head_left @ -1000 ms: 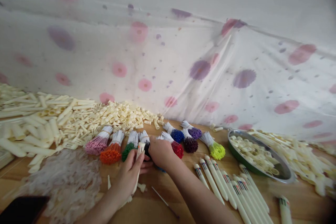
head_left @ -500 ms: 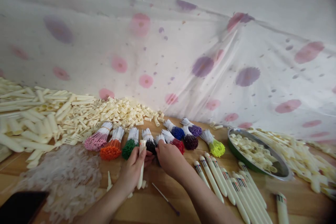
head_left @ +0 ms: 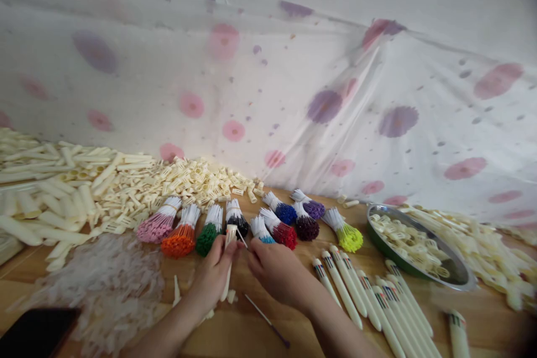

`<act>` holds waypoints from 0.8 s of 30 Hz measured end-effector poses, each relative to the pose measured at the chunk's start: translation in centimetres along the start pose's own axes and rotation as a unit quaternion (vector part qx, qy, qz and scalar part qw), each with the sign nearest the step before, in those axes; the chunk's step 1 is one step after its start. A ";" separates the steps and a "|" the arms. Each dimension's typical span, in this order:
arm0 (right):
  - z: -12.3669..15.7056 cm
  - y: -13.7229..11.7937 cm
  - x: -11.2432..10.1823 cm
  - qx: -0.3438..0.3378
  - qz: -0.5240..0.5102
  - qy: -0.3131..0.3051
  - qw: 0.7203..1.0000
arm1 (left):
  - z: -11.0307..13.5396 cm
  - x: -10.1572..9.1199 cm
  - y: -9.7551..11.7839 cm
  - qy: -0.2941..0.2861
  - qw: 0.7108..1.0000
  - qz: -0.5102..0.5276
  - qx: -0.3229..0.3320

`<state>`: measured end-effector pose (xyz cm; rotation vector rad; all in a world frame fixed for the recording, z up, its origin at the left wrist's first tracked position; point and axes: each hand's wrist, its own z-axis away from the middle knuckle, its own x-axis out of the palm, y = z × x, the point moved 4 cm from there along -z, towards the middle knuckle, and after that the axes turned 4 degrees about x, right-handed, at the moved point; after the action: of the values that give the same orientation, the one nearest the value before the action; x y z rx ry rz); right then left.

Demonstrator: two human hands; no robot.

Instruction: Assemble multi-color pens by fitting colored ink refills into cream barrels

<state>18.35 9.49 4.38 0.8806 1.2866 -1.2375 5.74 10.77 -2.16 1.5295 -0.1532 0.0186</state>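
My left hand (head_left: 212, 277) is closed round a cream pen barrel (head_left: 229, 260), held upright with its open top near the black refill bundle (head_left: 236, 221). My right hand (head_left: 274, 269) pinches a thin refill (head_left: 242, 239) whose tip points at the barrel's top. Just beyond my fingers lies a row of rubber-banded refill bundles: pink (head_left: 156, 225), orange (head_left: 180, 238), green (head_left: 208, 232), blue (head_left: 260, 230), red (head_left: 280, 230), dark purple (head_left: 304, 224) and yellow-green (head_left: 343, 231).
Cream plastic pen parts (head_left: 126, 187) are heaped at the left. A metal dish (head_left: 459, 281) of clips stands at the right, with assembled pens (head_left: 369, 305) laid in a row before it. Translucent small parts (head_left: 104, 285) pile at lower left. A loose refill (head_left: 266, 320) lies on the wooden table.
My right hand has drawn back from the bundles toward me with one thin refill and brought it to the barrel's top. The blue bundle it covered now shows. The left hand stayed put.
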 end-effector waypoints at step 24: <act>2.2 1.3 6.2 0.098 -0.874 -0.058 0.472 | 2.3 -1.7 6.2 -0.010 0.983 -0.169 0.076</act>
<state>19.18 6.58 -1.62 -0.9987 1.8070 -2.8907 3.16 8.86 3.89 1.6925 0.0963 -0.2606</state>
